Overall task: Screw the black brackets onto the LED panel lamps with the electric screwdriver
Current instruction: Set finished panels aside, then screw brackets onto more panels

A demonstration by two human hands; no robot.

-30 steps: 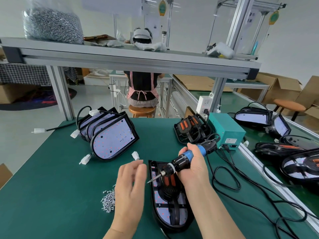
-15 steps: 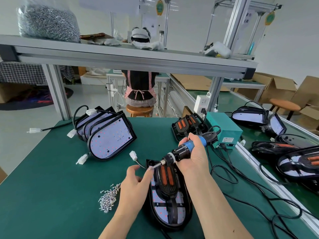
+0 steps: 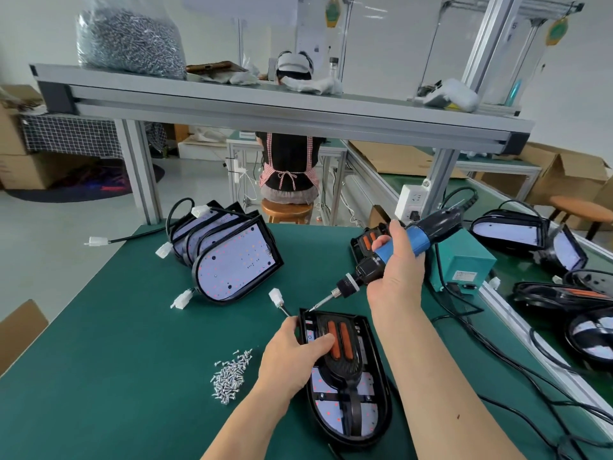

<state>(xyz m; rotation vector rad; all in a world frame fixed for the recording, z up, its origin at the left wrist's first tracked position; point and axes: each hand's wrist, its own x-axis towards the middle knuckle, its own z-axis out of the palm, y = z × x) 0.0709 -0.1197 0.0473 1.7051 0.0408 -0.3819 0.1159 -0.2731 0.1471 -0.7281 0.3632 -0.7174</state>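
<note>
Screwdriver (image 3: 365,272) gripped in right hand (image 3: 396,270), bit seemingly touching lamp (image 3: 371,406) at its top-left corner; left hand (image 3: 292,356) grips lamp's edge.

Green table (image 3: 109,360), blue-black screwdriver (image 3: 403,250)

lamp (image 3: 373,410) lies flat on the green tabletop (image 3: 116,360), with the black bracket (image 3: 341,365) seated on it. left hand (image 3: 292,356) grips the lamp's upper left edge, thumb across its face. right hand (image 3: 396,277) holds the screwdriver (image 3: 419,239) tilted, bit tip at the lamp's top left corner. loose screws (image 3: 232,375) lie just left of the left hand.
</note>
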